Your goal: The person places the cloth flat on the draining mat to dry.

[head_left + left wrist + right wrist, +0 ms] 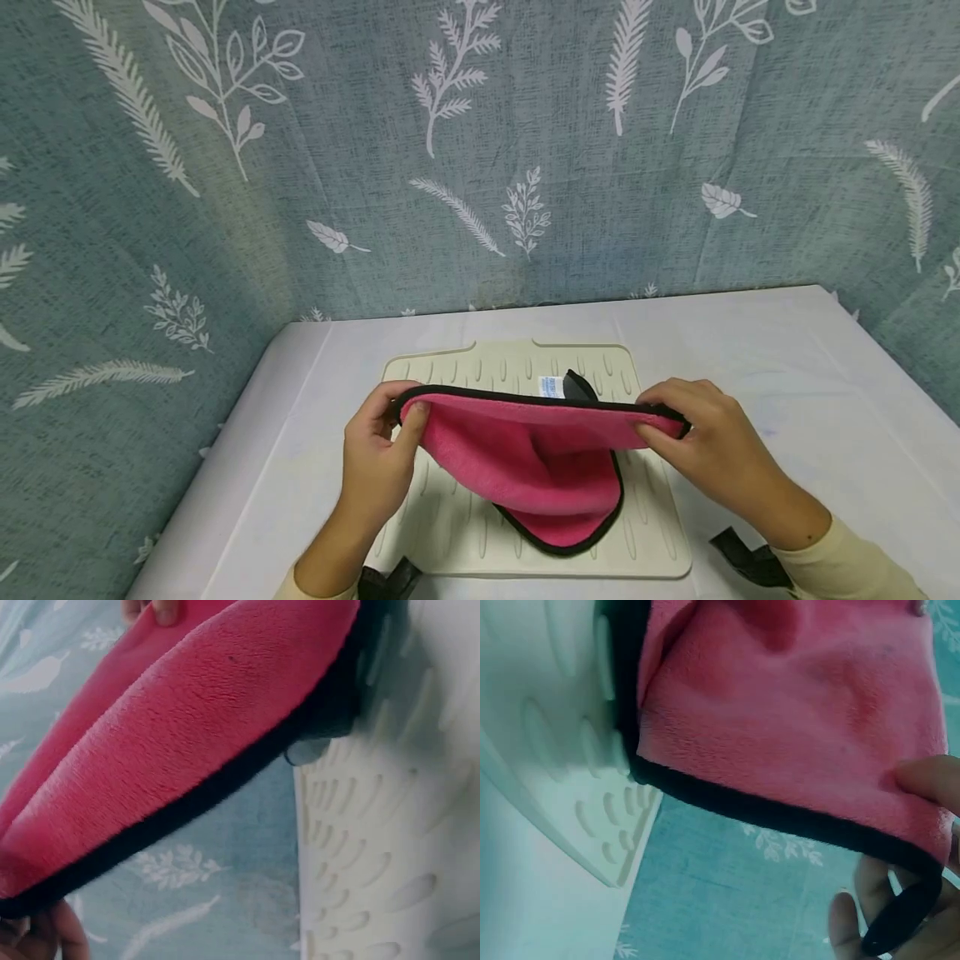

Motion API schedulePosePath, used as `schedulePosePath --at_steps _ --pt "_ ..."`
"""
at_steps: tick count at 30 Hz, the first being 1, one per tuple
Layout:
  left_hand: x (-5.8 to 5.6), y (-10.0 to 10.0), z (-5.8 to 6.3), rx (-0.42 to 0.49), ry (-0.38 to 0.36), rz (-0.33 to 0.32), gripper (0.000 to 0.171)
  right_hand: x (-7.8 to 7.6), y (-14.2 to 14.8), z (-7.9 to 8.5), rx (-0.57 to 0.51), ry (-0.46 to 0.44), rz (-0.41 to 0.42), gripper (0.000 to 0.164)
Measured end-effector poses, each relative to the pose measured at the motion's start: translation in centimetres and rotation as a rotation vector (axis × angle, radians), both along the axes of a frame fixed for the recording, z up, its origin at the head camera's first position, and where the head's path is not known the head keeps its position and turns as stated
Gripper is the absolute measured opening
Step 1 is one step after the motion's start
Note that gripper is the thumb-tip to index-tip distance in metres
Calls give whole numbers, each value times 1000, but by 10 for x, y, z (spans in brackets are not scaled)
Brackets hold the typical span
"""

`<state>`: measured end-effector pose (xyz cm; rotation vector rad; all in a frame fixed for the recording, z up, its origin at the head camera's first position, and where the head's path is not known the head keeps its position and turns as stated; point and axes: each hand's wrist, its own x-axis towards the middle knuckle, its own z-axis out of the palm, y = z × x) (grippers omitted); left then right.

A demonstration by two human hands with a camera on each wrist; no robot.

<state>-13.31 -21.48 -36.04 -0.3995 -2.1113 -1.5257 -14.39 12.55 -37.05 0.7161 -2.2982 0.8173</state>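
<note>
A pink plush cloth (536, 467) with black edging is stretched between both hands over a cream ridged mat (435, 517). At its upper left corner, my left hand (382, 450) pinches the cloth, thumb on the pink side. The right hand (708, 433) grips the upper right corner in the same manner. Below the taut top edge the cloth sags in folds, and a rounded lower corner hangs close over the mat. In the right wrist view a dark loop (904, 919) hangs at the held corner by the fingers. A white printed label (551, 387) shows behind the top edge.
The mat lies on a table with a white cover (757, 367). Patterned blue-green fabric (480, 167) with white leaves hangs behind the table and along its sides. Black straps (750, 558) sit at both wrists, near the front of the table.
</note>
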Motion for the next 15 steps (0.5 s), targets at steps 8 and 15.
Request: schedulePosePath --at_steps 8,15 --pt "-10 2 -18 -219 -247 -34 13 -5 -3 -14 105 -185 46 25" --pt "-11 7 -29 -432 -411 -120 19 -6 -4 -26 259 -363 129 21"
